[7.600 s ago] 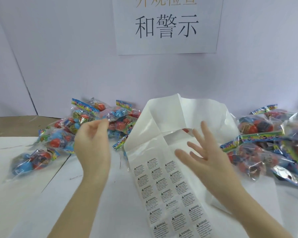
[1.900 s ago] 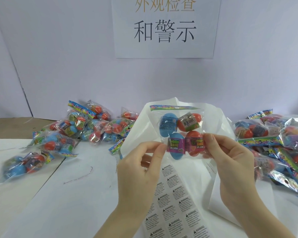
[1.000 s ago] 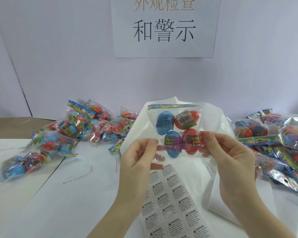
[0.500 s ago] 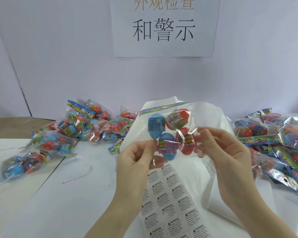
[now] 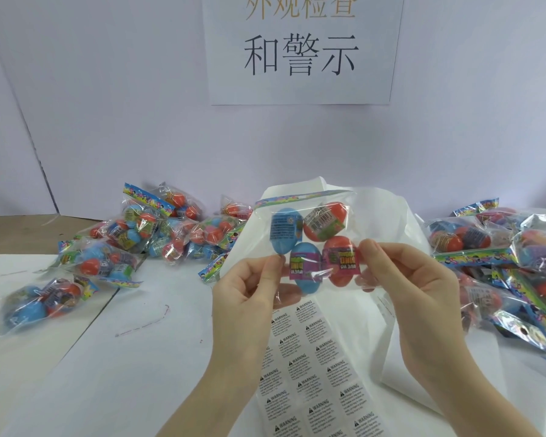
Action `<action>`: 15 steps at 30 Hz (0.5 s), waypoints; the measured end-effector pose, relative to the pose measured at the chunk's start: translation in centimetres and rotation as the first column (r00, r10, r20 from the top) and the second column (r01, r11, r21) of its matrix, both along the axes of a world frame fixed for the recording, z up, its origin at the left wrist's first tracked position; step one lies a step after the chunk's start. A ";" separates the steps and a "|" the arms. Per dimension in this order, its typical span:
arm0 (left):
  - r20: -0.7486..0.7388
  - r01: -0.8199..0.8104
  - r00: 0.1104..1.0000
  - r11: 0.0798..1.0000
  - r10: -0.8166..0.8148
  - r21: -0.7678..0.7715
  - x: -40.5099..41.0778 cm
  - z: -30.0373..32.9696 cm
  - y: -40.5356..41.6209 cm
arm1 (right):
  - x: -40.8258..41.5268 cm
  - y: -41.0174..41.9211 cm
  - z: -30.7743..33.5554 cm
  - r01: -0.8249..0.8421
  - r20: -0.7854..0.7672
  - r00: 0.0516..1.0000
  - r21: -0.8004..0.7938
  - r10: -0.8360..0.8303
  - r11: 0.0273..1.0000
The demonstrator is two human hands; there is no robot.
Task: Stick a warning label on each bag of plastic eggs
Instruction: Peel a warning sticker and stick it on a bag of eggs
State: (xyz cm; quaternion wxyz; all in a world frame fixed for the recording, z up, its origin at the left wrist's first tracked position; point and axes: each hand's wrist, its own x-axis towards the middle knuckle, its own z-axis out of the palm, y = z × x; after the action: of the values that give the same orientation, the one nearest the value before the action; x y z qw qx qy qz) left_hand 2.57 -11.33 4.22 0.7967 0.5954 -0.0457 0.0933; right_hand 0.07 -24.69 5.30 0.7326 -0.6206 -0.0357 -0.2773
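Nearest the camera: sheet of warning labels [image 5: 316, 370] flat on the white table cover [image 5: 114, 373], printed rows running toward the bottom edge, upper end passing under the hands.

Above the sheet, held up off the table: clear bag of plastic eggs [image 5: 309, 244], two blue and two red, coloured header strip along its top edge, slightly tilted. Left hand [image 5: 249, 298] pinching the bag's lower left part, thumb on the front, fingers curled behind the film. Right hand [image 5: 413, 291] pinching the lower right part, thumb pressed on the front near a red egg, fingertips visible through the plastic behind. Both grips closed on the bag. No telling whether a label is already on this bag.

Behind the held bag: white backing paper [image 5: 382, 216] curled up from the table, standing loosely.

Left, farther back: pile of egg bags [image 5: 158, 228] heaped on the table, one separate bag [image 5: 41, 302] lying apart nearer the left edge. Right: second pile of egg bags [image 5: 511, 263], overlapping, reaching the frame edge.

Farthest: pale wall with a white paper sign [image 5: 300, 48] bearing large Chinese characters, top cut off.
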 end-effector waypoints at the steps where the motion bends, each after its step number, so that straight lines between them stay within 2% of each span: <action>1: -0.002 0.002 1.000 1.000 -0.002 -0.004 0.0 0.0 0.0 | 0.0 0.0 0.0 -0.006 -0.012 1.000 0.012 0.006 1.000; 15: 0.004 -0.005 1.000 1.000 0.005 0.010 0.1 -0.2 0.1 | 0.2 -0.6 0.0 -0.211 -0.178 0.953 0.194 0.246 0.958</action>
State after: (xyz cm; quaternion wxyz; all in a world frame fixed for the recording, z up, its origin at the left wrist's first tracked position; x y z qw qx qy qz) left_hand 2.63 -11.24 3.97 0.7934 0.5993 -0.0460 0.0962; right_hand 0.24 -25.32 5.28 0.8106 -0.5711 -0.0096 -0.1288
